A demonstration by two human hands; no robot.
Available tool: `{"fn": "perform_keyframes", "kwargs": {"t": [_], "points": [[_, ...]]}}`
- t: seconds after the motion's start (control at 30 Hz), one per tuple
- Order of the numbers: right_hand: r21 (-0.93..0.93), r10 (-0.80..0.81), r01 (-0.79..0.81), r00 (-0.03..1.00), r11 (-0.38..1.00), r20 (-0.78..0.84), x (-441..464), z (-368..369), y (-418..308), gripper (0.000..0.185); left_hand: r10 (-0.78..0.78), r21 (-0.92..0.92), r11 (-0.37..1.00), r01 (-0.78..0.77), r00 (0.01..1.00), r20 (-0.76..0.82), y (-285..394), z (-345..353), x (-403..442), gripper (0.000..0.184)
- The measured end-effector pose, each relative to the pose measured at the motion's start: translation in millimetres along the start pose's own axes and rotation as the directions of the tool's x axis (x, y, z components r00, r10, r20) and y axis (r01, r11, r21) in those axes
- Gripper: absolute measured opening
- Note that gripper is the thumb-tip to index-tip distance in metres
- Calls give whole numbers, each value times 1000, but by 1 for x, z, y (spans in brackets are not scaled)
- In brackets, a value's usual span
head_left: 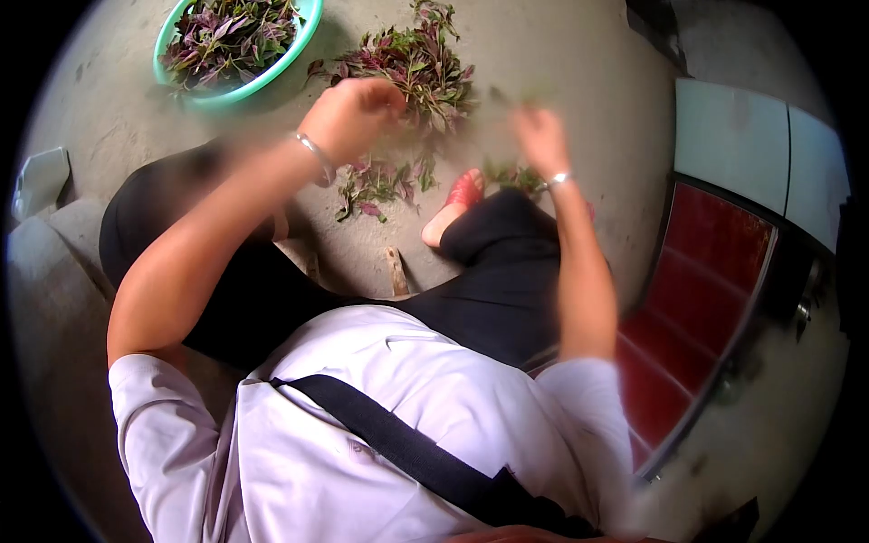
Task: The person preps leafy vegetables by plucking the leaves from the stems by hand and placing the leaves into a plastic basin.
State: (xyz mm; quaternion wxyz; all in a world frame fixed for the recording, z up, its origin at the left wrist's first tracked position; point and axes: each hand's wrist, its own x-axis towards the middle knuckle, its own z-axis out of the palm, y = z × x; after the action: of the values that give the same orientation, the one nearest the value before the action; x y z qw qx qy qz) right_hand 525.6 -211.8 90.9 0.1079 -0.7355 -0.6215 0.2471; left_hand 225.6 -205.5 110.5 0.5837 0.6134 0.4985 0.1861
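Observation:
A loose pile of purple-and-green leafy stems (412, 68) lies on the concrete floor in front of me. My left hand (358, 109) is raised over the near left edge of that pile, fingers curled and partly blurred; what they hold, if anything, cannot be made out. To the right of the pile is my right hand (540, 140), its fingers closed, with a motion-blurred green sprig (525, 93) at their tips. Closer to my feet lie a smaller scatter of leafy stems (376, 184) and another bunch of leafy stems (511, 174), partly behind my right wrist.
A turquoise basin (312, 32) full of the same leaves stands at the upper left. My foot wears a red sandal (466, 188). On the right is a cabinet with red tiled panels (706, 253) and pale panels (733, 136). A wooden piece (396, 270) shows between my legs.

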Motion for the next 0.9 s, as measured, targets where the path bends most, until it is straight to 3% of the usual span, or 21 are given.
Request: {"fn": "perform_keyframes", "kwargs": {"t": [0.03, 0.07, 0.1, 0.13, 0.17, 0.27, 0.3, 0.37, 0.43, 0.47, 0.5, 0.53, 0.6, 0.67, 0.73, 0.8, 0.87, 0.9], "points": [[-131, -9, 0, 997, 991, -72, 3, 7, 31, 24, 105, 221, 970, -103, 994, 0, 2, 2, -6, 11], [-219, 38, -57, 995, 974, -92, 1, 9, 53, 24, 63, 415, 906, -87, 995, 71, 7, 4, -10, 12], [-303, 85, -116, 990, 946, -114, -1, 11, 75, 25, 128, 560, 813, -162, 987, 100, 5, 8, -15, 13], [-376, 215, -222, 975, 900, -59, -3, 13, 100, 25, 188, 684, 691, -232, 972, 140, 4, 13, -21, 14], [-452, 345, -314, 938, 834, -16, -6, 16, 128, 26, 115, 751, 625, -215, 976, 183, 7, 15, -24, 14], [-601, 545, -366, 827, 710, 140, -18, 28, 207, 30, 177, 806, 466, -364, 931, 318, -4, 19, -27, 15], [-628, 590, -390, 795, 674, 140, -16, 35, 214, 30, 73, 805, 485, -342, 933, 352, 3, 20, -29, 15], [-678, 675, -428, 725, 598, 138, -6, 48, 229, 30, 44, 819, 440, -369, 920, 390, 7, 25, -32, 16], [-530, 471, -394, 882, 751, 13, 0, 44, 150, 25, 57, 812, 430, -395, 909, 412, 5, 29, -37, 16], [-443, 353, -314, 936, 840, 6, 14, 59, 144, 22, 64, 804, 433, -407, 904, 423, 4, 30, -39, 16], [-352, 230, -221, 973, 910, -16, 35, 75, 139, 20, 73, 797, 435, -419, 899, 433, 3, 31, -38, 16], [-140, 32, -48, 993, 989, -115, 48, 90, 125, 17, 82, 790, 437, -430, 893, 442, 3, 31, -37, 16], [12, -25, 26, 997, 1000, -73, 79, 113, 83, 16, 1, 814, 379, -439, 880, 474, 9, 30, -35, 22], [82, 28, -26, 1000, 996, -13, 111, 149, 72, 15, -67, 829, 331, -451, 865, 498, 13, 28, -32, 27], [26, 104, -103, 995, 994, -13, 133, 178, 63, 19, -51, 834, 315, -453, 870, 491, 14, 26, -33, 38], [-106, 213, -210, 977, 972, 19, 147, 191, 53, 23, 5, 820, 328, -469, 869, 494, 13, 23, -34, 38], [-264, 335, -315, 942, 912, 34, 151, 197, 43, 24, -43, 812, 363, -456, 863, 504, 15, 21, -33, 38], [-274, 376, -334, 919, 902, 119, 154, 196, 42, 21, -80, 808, 372, -456, 852, 517, 16, 19, -32, 38]]}}
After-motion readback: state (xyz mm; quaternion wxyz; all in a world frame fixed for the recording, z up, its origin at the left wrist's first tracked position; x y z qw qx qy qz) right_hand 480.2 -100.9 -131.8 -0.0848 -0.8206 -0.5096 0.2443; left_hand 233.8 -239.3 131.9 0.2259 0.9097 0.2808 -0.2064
